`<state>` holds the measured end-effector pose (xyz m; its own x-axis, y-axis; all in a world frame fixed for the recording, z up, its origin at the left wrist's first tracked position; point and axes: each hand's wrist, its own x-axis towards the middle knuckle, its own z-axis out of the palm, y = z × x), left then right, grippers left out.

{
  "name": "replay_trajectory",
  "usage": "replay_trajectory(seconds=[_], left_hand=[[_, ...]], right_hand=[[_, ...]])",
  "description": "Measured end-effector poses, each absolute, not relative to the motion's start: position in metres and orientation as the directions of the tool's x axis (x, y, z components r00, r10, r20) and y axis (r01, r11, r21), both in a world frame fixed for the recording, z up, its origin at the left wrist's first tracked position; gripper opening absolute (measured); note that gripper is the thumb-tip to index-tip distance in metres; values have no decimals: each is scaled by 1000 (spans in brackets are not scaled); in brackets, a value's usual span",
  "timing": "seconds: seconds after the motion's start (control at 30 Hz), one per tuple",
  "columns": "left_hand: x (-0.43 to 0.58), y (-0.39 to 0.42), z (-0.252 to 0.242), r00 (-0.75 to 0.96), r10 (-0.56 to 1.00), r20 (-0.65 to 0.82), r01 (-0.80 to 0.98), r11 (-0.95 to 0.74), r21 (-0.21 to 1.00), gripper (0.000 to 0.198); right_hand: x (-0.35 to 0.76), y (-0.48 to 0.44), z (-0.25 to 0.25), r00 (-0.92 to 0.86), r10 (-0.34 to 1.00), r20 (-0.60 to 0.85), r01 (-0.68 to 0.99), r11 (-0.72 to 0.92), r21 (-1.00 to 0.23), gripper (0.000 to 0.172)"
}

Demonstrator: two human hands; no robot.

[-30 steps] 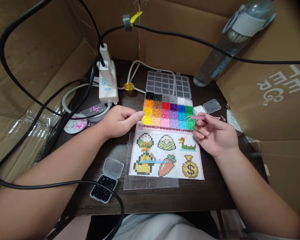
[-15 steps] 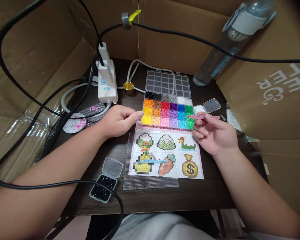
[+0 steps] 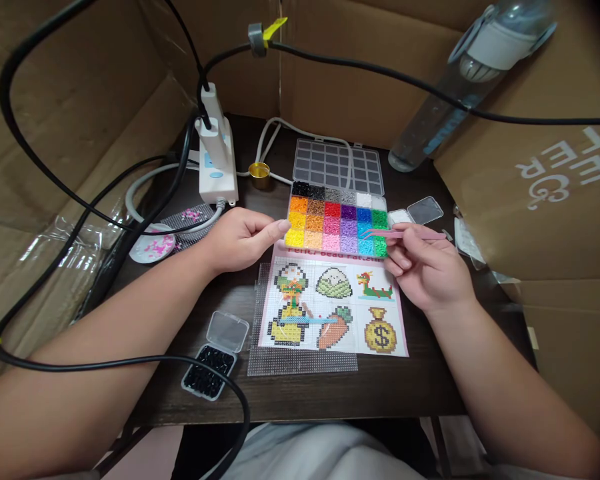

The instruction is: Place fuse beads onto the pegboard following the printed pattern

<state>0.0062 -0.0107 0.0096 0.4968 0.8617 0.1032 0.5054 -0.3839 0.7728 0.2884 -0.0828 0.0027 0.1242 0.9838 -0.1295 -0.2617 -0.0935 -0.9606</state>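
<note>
A compartment box of coloured beads (image 3: 337, 220) lies open on the dark table, its clear lid (image 3: 338, 167) folded back behind it. My left hand (image 3: 240, 238) is curled, and its fingertips press the box's left edge. My right hand (image 3: 427, 270) pinches pink tweezers (image 3: 403, 234) whose tips hover over the blue and green compartments at the box's right end. In front of the box lies a pattern sheet (image 3: 333, 307) with pixel pictures, over a clear pegboard (image 3: 300, 360). A few beads and a blue strip sit on the sheet's left pictures.
A small open case of black beads (image 3: 210, 370) sits at the front left. A small case of white beads (image 3: 413, 213) lies right of the box. A power strip (image 3: 215, 160), black cables (image 3: 80, 200), a gold cap (image 3: 259, 171), a water bottle (image 3: 460, 80) and cardboard walls surround the table.
The tweezer tips moved slightly left, from over the green compartment toward the blue ones. My left hand stayed on the box's edge.
</note>
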Motion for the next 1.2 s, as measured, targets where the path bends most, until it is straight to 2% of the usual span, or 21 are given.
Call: replay_trajectory(seconds=[0.1,0.2,0.3,0.37,0.57,0.8,1.2], left_hand=[[6,-11,9,492,864,106,501,-381,777,46],[6,-10,7,510,853,115,499,-402,768,50],[6,-9,5,530,840,116,510,-425,748,53],[7,-9,5,530,841,114,517,-427,742,53],[8,-10,7,528,841,115,505,-420,754,53],[9,-10,8,521,847,106,506,-406,761,52],[9,-10,7,531,842,90,511,-404,759,52]], right_hand=[[283,-86,0,135,990,-39,-166,-16,-986,15],[273,-87,0,99,994,43,23,41,-999,14],[257,-87,6,38,993,114,201,105,-974,13],[244,-87,9,1,988,154,251,149,-956,10],[221,-92,2,-131,980,148,206,173,-963,6],[222,-92,-7,-114,991,70,177,90,-980,4],[221,-92,-7,-139,990,37,173,61,-983,5]])
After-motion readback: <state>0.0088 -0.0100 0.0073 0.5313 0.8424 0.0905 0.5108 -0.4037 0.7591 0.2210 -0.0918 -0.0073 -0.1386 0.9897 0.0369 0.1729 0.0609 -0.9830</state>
